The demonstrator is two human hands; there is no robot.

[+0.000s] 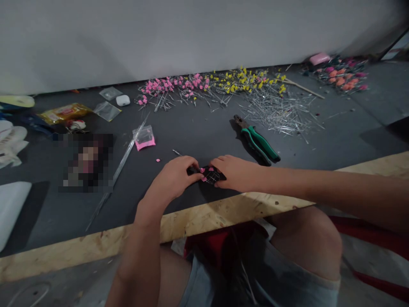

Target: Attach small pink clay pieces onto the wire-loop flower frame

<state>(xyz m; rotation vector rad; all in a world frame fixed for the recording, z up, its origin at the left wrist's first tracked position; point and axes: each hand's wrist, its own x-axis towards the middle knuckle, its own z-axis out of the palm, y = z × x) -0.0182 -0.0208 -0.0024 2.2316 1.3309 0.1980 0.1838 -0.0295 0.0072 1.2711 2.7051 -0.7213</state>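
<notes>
Head view shows our two hands meeting over a small dark piece [209, 174] near the front edge of the grey table [198, 136], just behind its wooden rim. Our left hand [174, 177] is curled, fingers bent around the left end of the piece, thumb pressing on top. Our right hand [234, 172] lies flatter, fingers partly closed and holding the right end against the tabletop. Pink bits sit on the piece between our fingertips, and thin wires seem to cross it, though the detail is too small for us to be sure. One pink bead [157, 160] lies loose just left of our left hand. Green-handled pliers [257, 140] rest behind our right hand, untouched. Farther back we see pink-tipped pins [169, 87], yellow-tipped pins [246, 81] and a heap of bare wires [277, 111]. A small bag with pink contents [144, 137] lies behind our left hand.
</notes>
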